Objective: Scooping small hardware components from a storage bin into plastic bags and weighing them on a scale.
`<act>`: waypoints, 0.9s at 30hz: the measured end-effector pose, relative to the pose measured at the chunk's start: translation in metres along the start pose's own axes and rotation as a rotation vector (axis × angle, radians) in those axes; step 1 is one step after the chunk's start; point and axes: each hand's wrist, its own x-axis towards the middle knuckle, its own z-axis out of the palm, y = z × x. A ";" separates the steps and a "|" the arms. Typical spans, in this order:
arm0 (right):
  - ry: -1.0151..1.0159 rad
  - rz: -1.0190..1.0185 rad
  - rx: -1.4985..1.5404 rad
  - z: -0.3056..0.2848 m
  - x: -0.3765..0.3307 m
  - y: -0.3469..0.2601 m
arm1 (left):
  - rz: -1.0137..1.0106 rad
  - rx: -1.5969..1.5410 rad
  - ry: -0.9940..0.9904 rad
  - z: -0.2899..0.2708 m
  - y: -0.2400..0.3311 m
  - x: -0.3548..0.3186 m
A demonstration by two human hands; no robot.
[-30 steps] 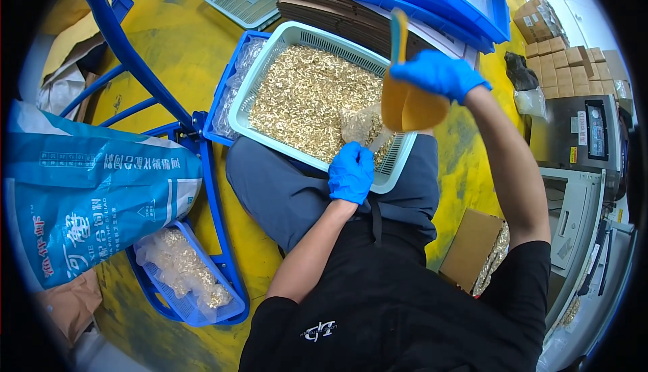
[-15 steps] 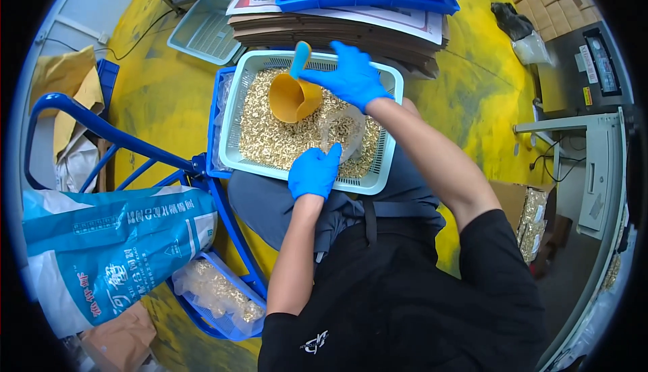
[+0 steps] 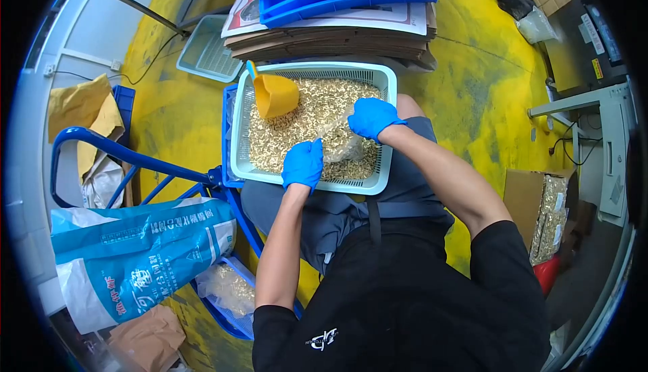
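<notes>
"Left hand (image 3: 302, 165) of ours first, in the head view: what does it have?"

"An end of the clear bag (image 3: 346, 148), pinched between the fingers. Our right hand (image 3: 375, 119) grasps the same bag farther right, so the film spans the two."

"Where do we have that bag?"

"Over the right part of the pale green basket (image 3: 358, 186) on our lap, low above small gold-coloured pieces (image 3: 324, 105). We cannot tell whether it touches them, or how many of those we see are inside it."

"Which step is in hand?"

"We judge it to be bag handling: both hands are on the film, while the yellow scoop (image 3: 275, 96) lies tilted on the pieces at the far left, released."

"And the next move?"

"It calls for a firm hold at both ends, we think; a tipped bag could spill."

"Other containers around us?"

"Just left of our basket, a blue crate (image 3: 230, 129). Lower left, a violet basket (image 3: 243, 271) holds clear bags (image 3: 233, 289) of similar pieces. At our right, a cardboard box (image 3: 521, 203) holds filled clear packs (image 3: 549, 222)."
</notes>
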 end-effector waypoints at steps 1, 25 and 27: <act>0.005 -0.009 0.001 0.000 -0.002 0.000 | -0.012 -0.035 0.013 -0.003 -0.001 -0.001; 0.065 -0.080 0.482 0.054 -0.052 -0.046 | -0.280 0.032 -0.048 -0.023 -0.010 -0.024; 0.095 -0.051 0.498 0.067 -0.057 -0.054 | -0.173 0.078 0.038 -0.011 -0.022 -0.015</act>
